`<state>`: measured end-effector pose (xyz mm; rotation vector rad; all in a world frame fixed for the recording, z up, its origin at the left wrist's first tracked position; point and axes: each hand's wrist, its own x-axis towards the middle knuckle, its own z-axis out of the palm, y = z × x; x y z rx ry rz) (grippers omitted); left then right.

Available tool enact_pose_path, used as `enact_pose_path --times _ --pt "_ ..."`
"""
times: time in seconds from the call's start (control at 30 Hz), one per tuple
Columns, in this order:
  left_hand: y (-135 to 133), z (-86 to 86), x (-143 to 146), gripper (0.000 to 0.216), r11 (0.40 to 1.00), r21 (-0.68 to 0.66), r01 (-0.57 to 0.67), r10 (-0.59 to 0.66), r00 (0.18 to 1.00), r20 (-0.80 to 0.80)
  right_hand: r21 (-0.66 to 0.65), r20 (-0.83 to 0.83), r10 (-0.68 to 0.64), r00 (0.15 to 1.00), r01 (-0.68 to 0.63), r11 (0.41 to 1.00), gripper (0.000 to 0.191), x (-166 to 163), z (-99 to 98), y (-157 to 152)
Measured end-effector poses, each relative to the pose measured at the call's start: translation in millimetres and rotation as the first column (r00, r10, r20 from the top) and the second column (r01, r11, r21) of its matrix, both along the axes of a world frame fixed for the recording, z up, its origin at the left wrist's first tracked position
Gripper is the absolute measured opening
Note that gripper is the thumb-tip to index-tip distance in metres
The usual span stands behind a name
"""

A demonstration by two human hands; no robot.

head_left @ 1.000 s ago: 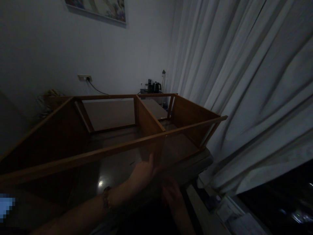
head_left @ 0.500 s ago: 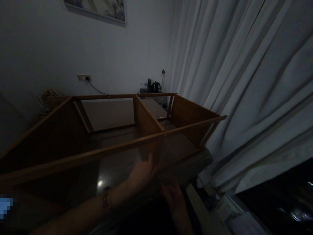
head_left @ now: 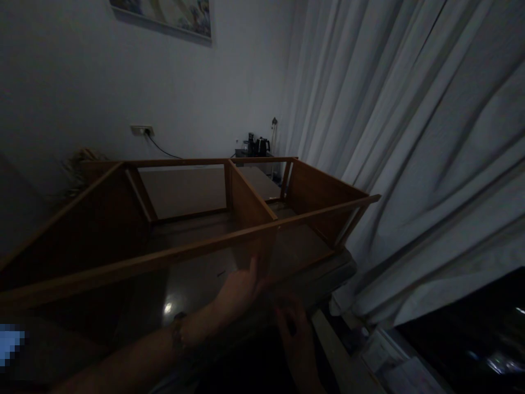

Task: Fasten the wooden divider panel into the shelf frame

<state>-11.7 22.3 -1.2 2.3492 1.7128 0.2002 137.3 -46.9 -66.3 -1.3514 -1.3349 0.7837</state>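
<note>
Head view: dim; wooden frame (head_left: pixel 184 254) directly ahead, split by a divider panel (head_left: pixel 250 191).
Left hand (head_left: pixel 240 290): beside the divider's near lower end, one digit raised; grip cannot be told.
Right hand (head_left: pixel 297 325): near the left, fingers curled; contents cannot be told.
Obstruction: front rail (head_left: pixel 324 212) spans above the work area.
Right side: pale curtain (head_left: pixel 369 109) beside the frame.
Background: black kettle (head_left: pixel 262 145), wall socket (head_left: pixel 141 131).
Lettering: pale papers (head_left: pixel 383 350), lower right, too dark to read.

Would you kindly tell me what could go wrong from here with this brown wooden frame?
In this dim light, the bare left hand by the open brown wooden frame might get pinched or scraped if the frame shifts. The frame's right end sits close to the long white fabric curtain, which might snag if moved.
</note>
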Motion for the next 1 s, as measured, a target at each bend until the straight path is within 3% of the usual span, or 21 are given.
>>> enact_pose_path --times 0.13,0.27,0.37,0.43,0.53,0.67,0.8,0.9,1.0 --pt "0 -0.2 0 0.055 1.000 -0.012 -0.005 0.005 1.000 -0.027 -0.200 -0.387 0.107 0.916 -0.197 0.960 0.035 -4 -0.8 4" --pt "-1 0.5 0 0.055 1.000 0.006 0.001 0.000 0.999 -0.038 -0.246 -0.661 0.036 0.749 -0.262 0.933 0.038 -8 -1.5 4" --pt "-2 4.8 -1 0.054 1.000 -0.012 0.010 -0.011 1.000 -0.017 -0.250 -0.766 0.002 0.643 -0.301 0.920 0.037 -8 2.1 1" --pt "-3 8.0 0 0.052 0.999 -0.037 0.007 -0.008 1.000 -0.002 -0.271 -0.747 -0.007 0.664 -0.296 0.916 0.034 -8 6.1 0" --pt "-3 9.8 0 0.052 0.999 -0.044 0.013 -0.012 1.000 0.006 -0.243 -0.609 0.051 0.792 -0.247 0.938 0.030 -8 11.8 0" --pt "-2 6.9 1 0.052 1.000 -0.015 -0.003 0.003 1.000 -0.017 -0.087 -0.210 0.077 0.975 -0.097 0.992 0.025 -9 8.3 -3" --pt "-1 3.4 0 0.055 1.000 -0.009 0.004 -0.004 1.000 -0.009 0.122 0.117 0.048 0.992 -0.062 0.991 0.021 -6 -8.2 -5" --pt "-1 1.6 -1 0.055 1.000 0.004 0.009 -0.009 1.000 -0.002 0.122 0.131 0.061 0.990 -0.077 0.990 0.019 -4 -11.3 -5" --pt "-1 0.6 0 0.055 1.000 0.003 0.005 -0.005 1.000 -0.006 -0.046 -0.088 0.100 0.991 -0.104 0.994 0.028 -5 -2.7 -3"
